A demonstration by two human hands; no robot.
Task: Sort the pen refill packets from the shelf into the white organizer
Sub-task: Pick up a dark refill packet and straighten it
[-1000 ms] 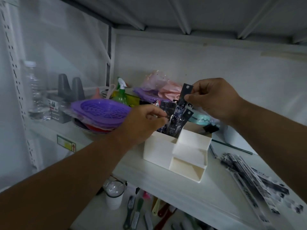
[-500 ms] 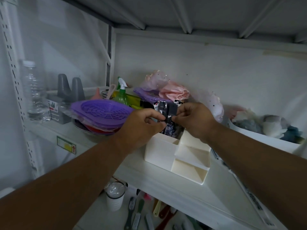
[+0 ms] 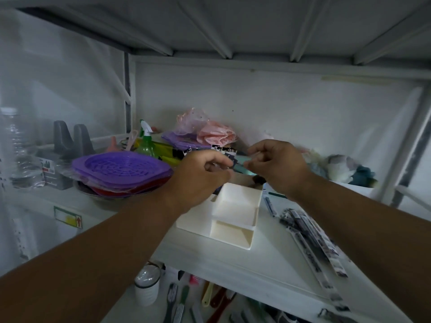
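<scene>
Head view: both hands meet just above the back of the organizer [image 3: 235, 214], which stands mid-frame on the shelf [image 3: 275, 259]. The left hand [image 3: 198, 173] has its fingers curled, thumb and forefinger close together near the tops of the packets already standing in the rear compartment [image 3: 229, 153]; motion blur hides whether this grip actually pinches one, so I cannot tell. The right hand [image 3: 277, 163] is loosely curled with the fingertips apart, a narrow but unclosed grip, and nothing shows between them.

The loose packets [image 3: 310, 238] lie flat on the shelf at the right of the frame, well apart from both hands and lower right of the right wrist. Their long axes run from the upper left toward the lower right of the frame, fanned slightly, with the near ends reaching the shelf edge. The right hand is plainly the nearer one, so the next pick likely falls to it, swinging down and right and closing across a packet's narrow width. The front compartments of the organizer show no packets in them.
</scene>
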